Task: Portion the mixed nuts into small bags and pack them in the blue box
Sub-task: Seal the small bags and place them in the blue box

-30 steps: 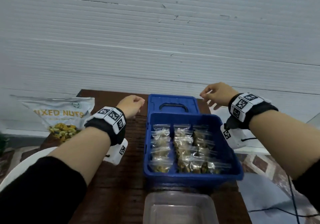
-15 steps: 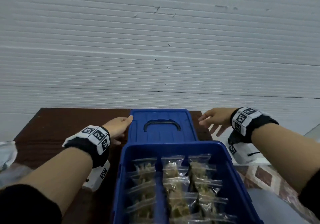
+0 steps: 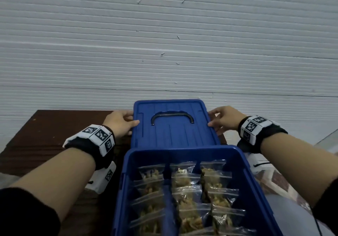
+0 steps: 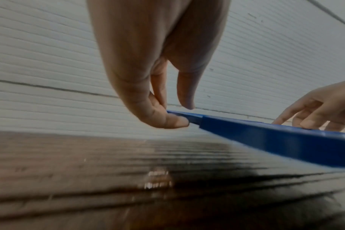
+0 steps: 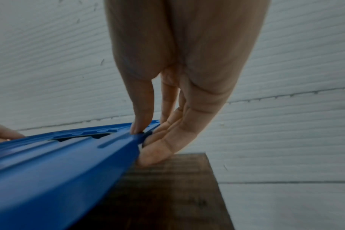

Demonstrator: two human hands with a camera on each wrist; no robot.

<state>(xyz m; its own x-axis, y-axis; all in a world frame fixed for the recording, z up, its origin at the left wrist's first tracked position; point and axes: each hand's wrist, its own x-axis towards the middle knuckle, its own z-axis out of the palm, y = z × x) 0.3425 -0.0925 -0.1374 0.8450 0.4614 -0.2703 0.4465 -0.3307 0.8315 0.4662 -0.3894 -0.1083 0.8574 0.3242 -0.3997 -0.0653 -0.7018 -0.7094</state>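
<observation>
Left hand [image 3: 119,122]: it grips the left edge of the lid [image 3: 174,126], thumb on the top face and fingers curled under the rim; in the left wrist view the thumb tip presses the lid's edge while another finger hangs just above it
Right hand [image 3: 224,119]: it grips the right edge of the same lid, thumb on top and fingers tucked under; the right wrist view shows one finger pressing down on the rim and the others folded beneath it
Lid: blue plastic, top face up, dark handle [image 3: 172,118] folded flat in its recess; it sits just beyond the far wall of the blue box, held between both hands, and the wrist views show it tilted, with table visible below its edge
Blue box [image 3: 252,184]: open, on the brown wooden table [image 3: 45,137], nearest the person, filling the lower middle of the head view
Small bags [image 3: 184,190]: clear zip bags of mixed nuts, packed inside the box in three rows running away from the person, overlapping one another
Wrists: each carries a black band with white coded markers
Background: a white ribbed wall [image 3: 164,44] stands directly behind the table
</observation>
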